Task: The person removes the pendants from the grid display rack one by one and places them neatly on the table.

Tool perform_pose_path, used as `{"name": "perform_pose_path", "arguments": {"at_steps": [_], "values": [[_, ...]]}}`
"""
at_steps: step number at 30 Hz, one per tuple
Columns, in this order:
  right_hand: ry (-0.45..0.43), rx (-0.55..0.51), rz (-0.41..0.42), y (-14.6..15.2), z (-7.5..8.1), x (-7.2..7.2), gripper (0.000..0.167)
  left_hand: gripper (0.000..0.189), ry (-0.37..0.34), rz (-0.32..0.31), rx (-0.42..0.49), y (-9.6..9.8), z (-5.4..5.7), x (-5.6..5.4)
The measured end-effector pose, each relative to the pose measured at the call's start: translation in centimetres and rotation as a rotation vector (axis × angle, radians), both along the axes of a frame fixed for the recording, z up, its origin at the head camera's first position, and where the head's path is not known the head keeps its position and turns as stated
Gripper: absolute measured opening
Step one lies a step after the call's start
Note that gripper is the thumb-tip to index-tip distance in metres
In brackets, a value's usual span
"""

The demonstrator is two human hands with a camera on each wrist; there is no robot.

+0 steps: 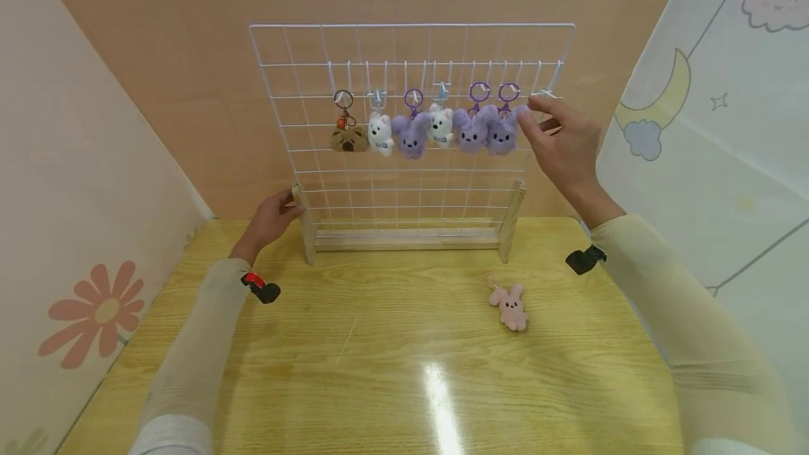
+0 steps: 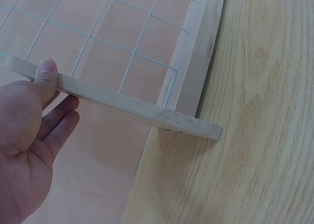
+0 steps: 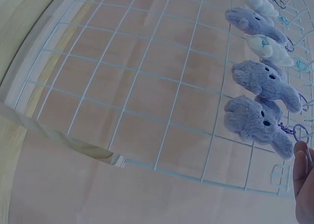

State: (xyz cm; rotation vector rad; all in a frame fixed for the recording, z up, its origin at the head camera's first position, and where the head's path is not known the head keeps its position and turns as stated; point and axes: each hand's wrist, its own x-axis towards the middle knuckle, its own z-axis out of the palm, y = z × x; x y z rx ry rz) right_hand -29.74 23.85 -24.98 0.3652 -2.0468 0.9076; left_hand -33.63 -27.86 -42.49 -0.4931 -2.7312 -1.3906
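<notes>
My left hand (image 1: 270, 218) grips the wooden side post (image 2: 98, 94) of a display stand, with the thumb on its edge and the fingers behind. A white wire grid (image 1: 404, 190) stands upright in the wooden base (image 1: 411, 239). Up by the grid's right end, my right hand (image 1: 565, 142) has its thumb and fingertips beside the rightmost purple plush keychain (image 1: 501, 137) and a white hook (image 1: 546, 95). In the right wrist view a fingertip (image 3: 300, 153) is close to that keychain's purple ring (image 3: 300, 132); whether it pinches anything is unclear.
Left of it hang two more purple plush keychains (image 1: 470, 133), two white ones (image 1: 380, 133) and a brown one (image 1: 349, 139). A pink plush keychain (image 1: 512, 311) lies on the wooden table (image 1: 354, 371). Decorated walls (image 1: 708, 181) stand on both sides.
</notes>
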Motion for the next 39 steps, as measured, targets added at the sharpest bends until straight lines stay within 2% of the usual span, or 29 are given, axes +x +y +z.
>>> {"name": "perform_pose_path", "arguments": {"at_steps": [24,39], "values": [[-0.023,-0.151,-0.113,-2.7,0.2,-3.0,0.028,0.059,-0.007,0.005,0.002,0.0,-0.1,0.1],[-0.074,-0.206,-0.135,-3.2,0.5,-3.3,0.026,0.060,0.003,0.006,-0.009,-0.2,-0.1,0.0]]}}
